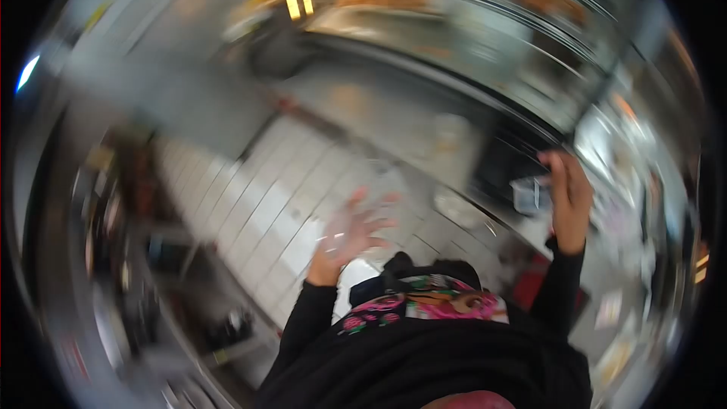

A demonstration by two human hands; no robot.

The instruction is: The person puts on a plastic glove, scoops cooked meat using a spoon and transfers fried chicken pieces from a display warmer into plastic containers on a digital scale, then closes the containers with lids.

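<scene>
Left hand [347, 235]: in the head view, its grip was wide, fingers spread, with no thing seen in it, over the floor [246, 208].
Right hand [569, 193]: its fingers pointed up, mostly straight; too blurry to tell if its grip held or touched the tub.
Clear tub [531, 195]: it was by the table [386, 117], near its right end, just left of the right hand, the nearer one.
Tub's long side: too blurry to tell.

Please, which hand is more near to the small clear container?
Right. The right hand is close beside the clear container; the left hand is farther away, spread over the tiled floor.
</scene>
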